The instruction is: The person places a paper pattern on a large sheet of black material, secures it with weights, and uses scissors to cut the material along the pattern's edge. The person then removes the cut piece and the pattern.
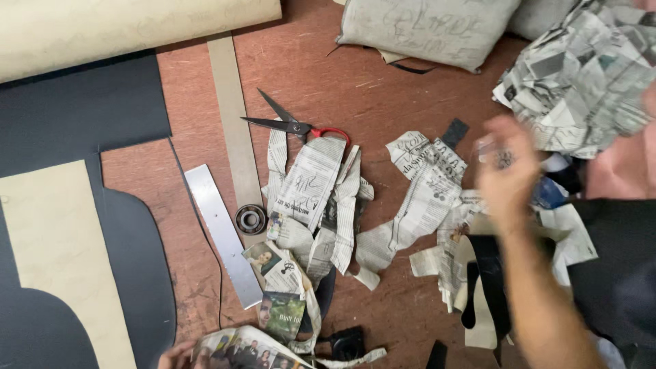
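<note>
Although smeared by motion, plainly a right hand [506,171] raised over the wooden table [383,96], forearm running in from the lower right. Cannot tell how far open, nor whether anything sits between the fingers (too much blur for that). Just beneath and beside it, a heap of cut newspaper pieces [417,205] mixed with black offcuts [488,273].

Down at the bottom edge, only the fingers of the left hand [176,357], touching the rim of a printed newspaper sheet [239,348]. Cannot tell whether gripping or merely resting, with most of the hand cut off by the frame.

Between the two hands, a second pile of newspaper strips [314,198], lying partly over red-handled scissors [294,125] with blades spread open and pointing left. Left of that pile, a round metal bearing [251,219] touching a long tan cardboard strip [232,123], and a flat metal bar [222,232] just beside it, lying slantwise.

Far left, a black sheet [82,109] with a tan pattern piece [61,260] on top, and a beige roll [123,24] above. Along the top, a grey cushion [424,27]; at the upper right, crumpled newspaper [581,82]. Near the bottom edge, a small black object [347,342], well apart from the right hand.
</note>
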